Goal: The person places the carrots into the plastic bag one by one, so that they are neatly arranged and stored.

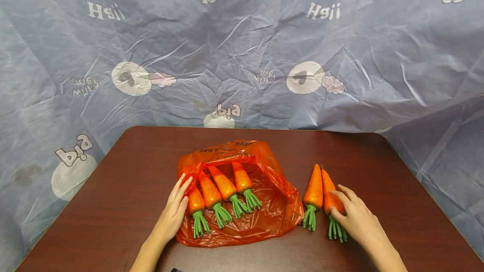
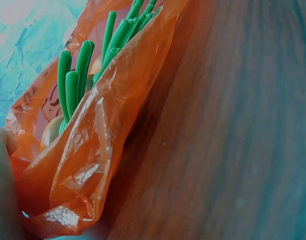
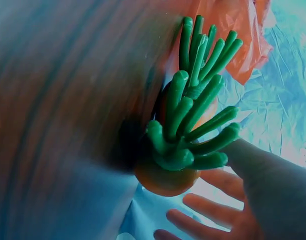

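A crinkled orange-red plastic bag (image 1: 264, 226) lies with its mouth spread toward me. Several carrots with green stems, among them one carrot (image 1: 223, 184) near the middle, lie side by side inside. My left hand (image 1: 172, 213) grips the bag's left edge, its thumb beside the leftmost carrot (image 1: 195, 200). To the right of the bag lie two more carrots, a left one (image 1: 314, 188) and a right one (image 1: 328, 186). My right hand (image 1: 357, 215) is at the right carrot; in the right wrist view its fingers (image 3: 213, 207) are spread beside the carrot's orange end.
Everything lies on a dark brown wooden table (image 1: 124, 188). Behind it hangs a wrinkled blue-grey printed cloth (image 1: 227, 53). A small black object (image 1: 176, 270) shows at the table's near edge.
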`<state>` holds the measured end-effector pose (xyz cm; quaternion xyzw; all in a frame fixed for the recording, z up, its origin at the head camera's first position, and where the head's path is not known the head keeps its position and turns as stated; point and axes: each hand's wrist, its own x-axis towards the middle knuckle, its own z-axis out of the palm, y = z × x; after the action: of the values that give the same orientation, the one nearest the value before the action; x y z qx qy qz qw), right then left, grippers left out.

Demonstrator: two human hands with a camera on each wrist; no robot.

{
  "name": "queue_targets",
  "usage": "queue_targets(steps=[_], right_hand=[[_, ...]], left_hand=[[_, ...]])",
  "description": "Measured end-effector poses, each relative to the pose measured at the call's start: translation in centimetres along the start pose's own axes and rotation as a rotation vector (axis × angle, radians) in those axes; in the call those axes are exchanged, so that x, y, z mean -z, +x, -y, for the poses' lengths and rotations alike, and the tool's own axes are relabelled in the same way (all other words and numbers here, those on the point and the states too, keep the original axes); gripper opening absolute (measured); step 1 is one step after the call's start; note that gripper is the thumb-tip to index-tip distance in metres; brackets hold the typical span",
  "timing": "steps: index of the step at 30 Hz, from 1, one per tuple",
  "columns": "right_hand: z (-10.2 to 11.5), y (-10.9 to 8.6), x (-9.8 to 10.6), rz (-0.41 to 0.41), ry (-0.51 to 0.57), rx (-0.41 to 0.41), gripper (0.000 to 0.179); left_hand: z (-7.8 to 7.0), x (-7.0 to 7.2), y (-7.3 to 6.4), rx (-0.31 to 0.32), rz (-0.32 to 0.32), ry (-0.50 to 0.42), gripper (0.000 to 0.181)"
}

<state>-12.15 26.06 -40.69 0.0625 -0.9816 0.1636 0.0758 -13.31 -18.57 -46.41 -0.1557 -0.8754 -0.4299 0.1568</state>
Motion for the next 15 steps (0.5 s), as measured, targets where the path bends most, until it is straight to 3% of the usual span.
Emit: queue_targets(steps=[5,15], right_hand=[[-0.28,-0.20,-0.33,0.016,0.035,0.014,0.041],[-0.39,-0.51,-0.96,-0.057,0.077,0.055,0.042]], left_hand=[[0.00,-0.03,-0.02,0.005,0.003,-0.004,0.048],[-0.22,0.02,0.01,0.024,0.004,-0.022,0.048]])
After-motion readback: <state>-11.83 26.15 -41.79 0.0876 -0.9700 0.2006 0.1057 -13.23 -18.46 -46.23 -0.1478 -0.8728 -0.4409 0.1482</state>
